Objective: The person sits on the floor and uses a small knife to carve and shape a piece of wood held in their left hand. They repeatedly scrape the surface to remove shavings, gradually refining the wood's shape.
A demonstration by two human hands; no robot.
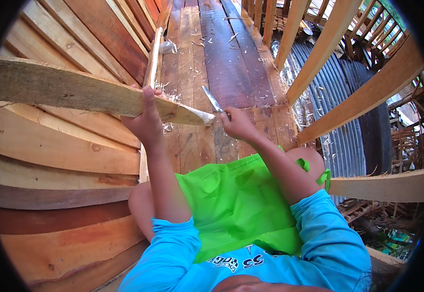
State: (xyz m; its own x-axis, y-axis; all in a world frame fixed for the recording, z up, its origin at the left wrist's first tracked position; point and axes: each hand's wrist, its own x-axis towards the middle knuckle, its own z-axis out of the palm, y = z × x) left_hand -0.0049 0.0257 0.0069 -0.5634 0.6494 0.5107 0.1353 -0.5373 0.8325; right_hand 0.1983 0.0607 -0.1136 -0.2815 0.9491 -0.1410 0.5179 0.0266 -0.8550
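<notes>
The left hand [146, 114] clasps 1 board [85, 92] short of its tip; the right hand [238, 124] grips 1 knife [212, 99] just beside that tip. The board's left end overlaps a plank wall [61, 141]; rightward, roomy floor [226, 58] reaches railing posts [318, 53].

Wooden porch [265, 127]: plank floor [226, 63], slatted railing [319, 53], scattered shavings [233, 37].

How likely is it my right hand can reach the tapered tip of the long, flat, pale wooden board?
Probably yes: your right hand is close beside the tip, with nothing apparent between, though it holds a slim silver knife. Your left hand grips the board farther back, out of the way.
</notes>
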